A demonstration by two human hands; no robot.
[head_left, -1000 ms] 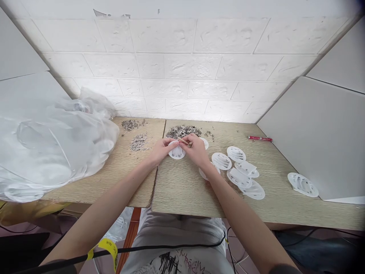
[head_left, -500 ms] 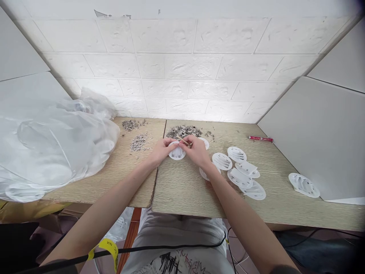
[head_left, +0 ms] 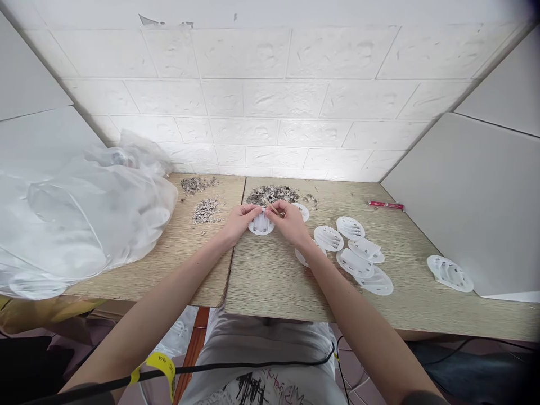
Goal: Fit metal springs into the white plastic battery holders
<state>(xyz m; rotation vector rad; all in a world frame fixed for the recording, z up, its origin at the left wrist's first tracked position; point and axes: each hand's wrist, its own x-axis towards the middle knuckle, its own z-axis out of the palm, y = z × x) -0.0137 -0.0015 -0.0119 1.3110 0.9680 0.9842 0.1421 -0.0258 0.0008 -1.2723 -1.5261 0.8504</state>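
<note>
A round white plastic battery housing (head_left: pixel 261 225) with ribbed slots lies between my hands, small metal contacts showing along its near side. My left hand (head_left: pixel 241 221) grips its far left edge between thumb and fingers. Pinched in my right hand (head_left: pixel 291 222) is a thin wooden stick (head_left: pixel 272 207), slanting up and left past the housing's far edge. The fingertips of both hands nearly meet there, hiding that edge. Just beyond them is a heap of small metal contacts (head_left: pixel 272 194). Another white disc (head_left: pixel 302 211) shows partly behind my right hand.
Several white housings (head_left: pixel 329 238) are spread right of my right arm, some overlapping. One more housing (head_left: pixel 450 274) lies far right. A red pen-like tool (head_left: pixel 385 205) rests near the right panel. Small metal piles (head_left: pixel 205 210) and a large clear plastic bag (head_left: pixel 76 219) are on the left.
My left thumb has shifted slightly up toward the housing's far edge. The stick's tip has moved a little right. The housing stays nearly in place.
</note>
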